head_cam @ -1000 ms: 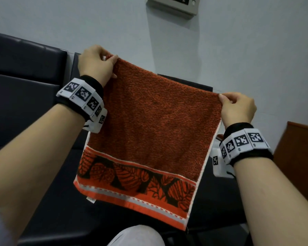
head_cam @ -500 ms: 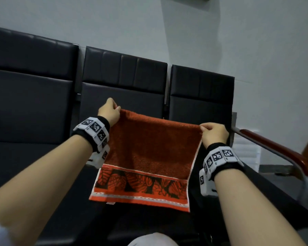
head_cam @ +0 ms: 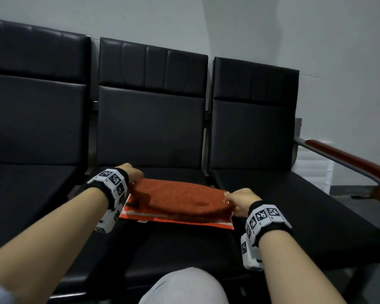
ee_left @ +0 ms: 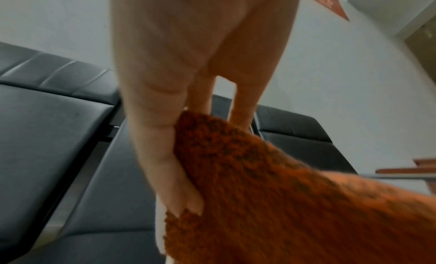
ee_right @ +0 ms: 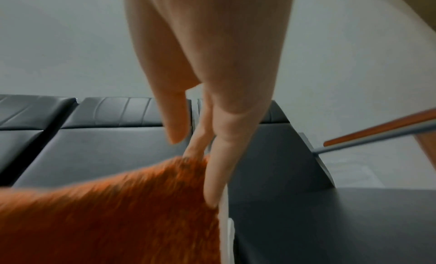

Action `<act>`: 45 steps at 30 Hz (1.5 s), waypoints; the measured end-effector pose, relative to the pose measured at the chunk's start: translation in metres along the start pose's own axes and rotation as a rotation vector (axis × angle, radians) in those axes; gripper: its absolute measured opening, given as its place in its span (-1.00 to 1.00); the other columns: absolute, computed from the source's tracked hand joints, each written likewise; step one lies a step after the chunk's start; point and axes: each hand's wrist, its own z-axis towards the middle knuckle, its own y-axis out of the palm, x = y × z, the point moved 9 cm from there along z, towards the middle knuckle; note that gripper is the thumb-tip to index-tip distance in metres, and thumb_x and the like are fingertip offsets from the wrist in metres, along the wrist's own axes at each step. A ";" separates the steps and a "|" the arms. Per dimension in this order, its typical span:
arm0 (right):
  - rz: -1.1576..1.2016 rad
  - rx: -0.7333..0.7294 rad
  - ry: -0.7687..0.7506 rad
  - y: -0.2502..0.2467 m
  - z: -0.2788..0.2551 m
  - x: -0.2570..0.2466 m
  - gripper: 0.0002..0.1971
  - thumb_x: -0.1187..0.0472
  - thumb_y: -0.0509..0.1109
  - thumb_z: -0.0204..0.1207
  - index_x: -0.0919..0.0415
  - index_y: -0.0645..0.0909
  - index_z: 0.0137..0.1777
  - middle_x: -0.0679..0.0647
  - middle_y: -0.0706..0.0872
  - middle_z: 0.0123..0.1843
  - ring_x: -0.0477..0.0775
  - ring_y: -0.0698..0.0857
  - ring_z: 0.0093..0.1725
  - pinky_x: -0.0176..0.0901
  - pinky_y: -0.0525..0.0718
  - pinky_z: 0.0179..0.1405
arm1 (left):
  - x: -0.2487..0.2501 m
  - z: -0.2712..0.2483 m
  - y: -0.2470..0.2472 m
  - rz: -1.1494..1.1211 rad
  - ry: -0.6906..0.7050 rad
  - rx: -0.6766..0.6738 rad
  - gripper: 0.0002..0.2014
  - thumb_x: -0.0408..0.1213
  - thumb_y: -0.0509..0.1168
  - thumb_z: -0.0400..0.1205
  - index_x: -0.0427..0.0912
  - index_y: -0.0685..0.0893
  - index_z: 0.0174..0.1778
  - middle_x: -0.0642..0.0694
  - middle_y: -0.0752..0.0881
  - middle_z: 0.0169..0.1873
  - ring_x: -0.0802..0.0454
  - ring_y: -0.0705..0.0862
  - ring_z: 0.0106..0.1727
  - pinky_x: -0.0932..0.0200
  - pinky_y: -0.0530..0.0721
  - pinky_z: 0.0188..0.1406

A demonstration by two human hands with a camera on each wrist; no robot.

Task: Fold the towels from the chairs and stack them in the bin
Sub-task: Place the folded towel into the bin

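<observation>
Both hands (head_cam: 239,201) low — pinching towel (head_cam: 176,199) corners.

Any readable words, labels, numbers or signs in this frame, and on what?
No text can be read.
Left wristband: black-and-white square code markers, no words.
Right wristband: the same kind of markers, no words.
Orange sign on the wall: pale lettering, too blurred to read.
Orange towel: small white tag at its near edge, too small to read.
</observation>
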 end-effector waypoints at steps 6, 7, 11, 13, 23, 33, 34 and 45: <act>-0.146 -0.144 0.049 0.010 -0.026 0.012 -0.63 0.01 0.25 0.69 0.28 0.63 0.26 0.16 0.70 0.21 0.19 0.62 0.34 0.12 0.57 0.31 | -0.026 -0.007 0.025 0.104 -0.111 -0.125 -0.73 -0.29 0.35 0.61 -0.46 0.72 0.07 -0.25 0.76 -0.12 -0.09 0.65 -0.19 0.15 0.55 -0.22; -0.133 -0.143 0.036 0.009 -0.025 0.012 -0.62 0.02 0.23 0.70 0.29 0.62 0.30 0.13 0.68 0.20 0.16 0.59 0.37 0.09 0.54 0.34 | -0.026 -0.008 0.026 0.132 -0.111 -0.126 -0.70 -0.27 0.34 0.62 -0.45 0.71 0.13 -0.24 0.76 0.02 -0.07 0.62 -0.11 0.16 0.52 -0.16; -0.020 -0.154 -0.007 0.015 -0.020 0.012 -0.67 0.03 0.25 0.69 0.26 0.65 0.22 0.12 0.69 0.22 0.02 0.59 0.12 0.09 0.49 0.40 | -0.028 -0.015 0.032 0.223 -0.130 -0.103 -0.58 -0.18 0.34 0.62 -0.35 0.60 0.34 -0.20 0.64 0.29 -0.07 0.62 0.19 0.15 0.55 0.03; 0.021 -0.153 0.000 0.015 -0.016 0.018 -0.68 0.02 0.26 0.68 0.24 0.65 0.21 0.11 0.68 0.20 0.01 0.58 0.08 0.08 0.54 0.32 | -0.030 -0.013 0.035 0.206 -0.139 -0.097 -0.51 -0.16 0.36 0.61 -0.32 0.54 0.42 -0.23 0.59 0.36 -0.13 0.57 0.35 0.11 0.55 0.23; 0.329 -0.224 0.078 0.018 -0.001 0.027 -0.39 -0.04 0.33 0.63 0.26 0.27 0.55 0.44 0.45 0.46 0.52 0.36 0.50 0.26 0.57 0.04 | -0.042 -0.007 0.060 0.131 -0.155 -0.104 -0.46 -0.25 0.42 0.57 -0.41 0.50 0.43 -0.33 0.61 0.32 -0.20 0.60 0.34 0.04 0.56 0.30; 0.361 -0.333 0.099 0.027 0.013 0.038 -0.42 -0.08 0.35 0.60 0.19 0.39 0.52 0.41 0.60 0.34 0.45 0.59 0.35 0.10 0.72 -0.23 | -0.019 -0.006 0.030 -0.280 -0.106 -0.143 -0.95 -0.42 0.33 0.58 -0.31 0.60 -0.18 -0.21 0.63 -0.62 0.00 0.55 -0.76 0.34 0.50 -0.79; 0.367 -0.342 0.099 0.029 0.013 0.037 -0.43 -0.08 0.35 0.60 0.20 0.39 0.52 0.41 0.61 0.32 0.45 0.59 0.35 0.10 0.72 -0.22 | -0.014 -0.009 0.023 -0.302 -0.102 -0.118 -0.89 -0.42 0.32 0.59 -0.30 0.59 -0.26 -0.19 0.62 -0.67 0.01 0.55 -0.78 0.34 0.50 -0.81; 0.420 -0.437 0.096 0.046 0.002 0.034 -0.41 -0.09 0.24 0.66 0.17 0.29 0.61 0.40 0.56 0.42 0.46 0.44 0.49 0.38 0.41 0.36 | 0.054 -0.035 0.022 -0.550 0.033 -0.026 -0.89 -0.33 0.40 0.50 -0.17 0.57 -0.17 -0.15 0.61 -0.20 0.03 0.59 -0.28 0.23 0.60 -0.42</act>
